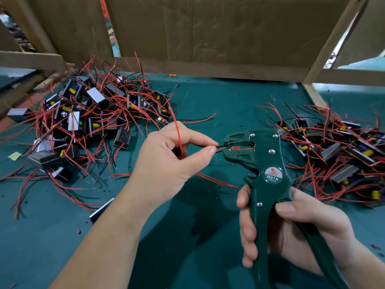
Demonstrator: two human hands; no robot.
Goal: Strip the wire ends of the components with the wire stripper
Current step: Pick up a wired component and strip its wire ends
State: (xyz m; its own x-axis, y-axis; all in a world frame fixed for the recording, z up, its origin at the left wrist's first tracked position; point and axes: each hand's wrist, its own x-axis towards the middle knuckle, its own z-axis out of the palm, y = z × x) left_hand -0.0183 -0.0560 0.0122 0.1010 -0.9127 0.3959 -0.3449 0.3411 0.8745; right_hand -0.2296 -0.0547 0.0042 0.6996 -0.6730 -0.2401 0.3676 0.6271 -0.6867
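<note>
My right hand point(291, 230) grips the handles of a dark green wire stripper point(264, 161), held upright with its jaws pointing left. My left hand point(168, 163) pinches a black wire and a red wire point(219, 147) between thumb and forefinger. Their ends sit in the stripper's jaws point(233, 146). A red wire point(178, 132) rises in a loop from inside my left palm; whatever it belongs to is hidden by the fingers. A pile of small black components with red and black leads point(87, 113) lies at the left, a second pile point(337, 151) at the right.
The bench top is a green mat point(208, 105), dotted with small red and black insulation scraps. Cardboard sheets point(208, 34) and a wooden frame point(333, 42) close off the back. A loose component point(102, 209) lies by my left forearm.
</note>
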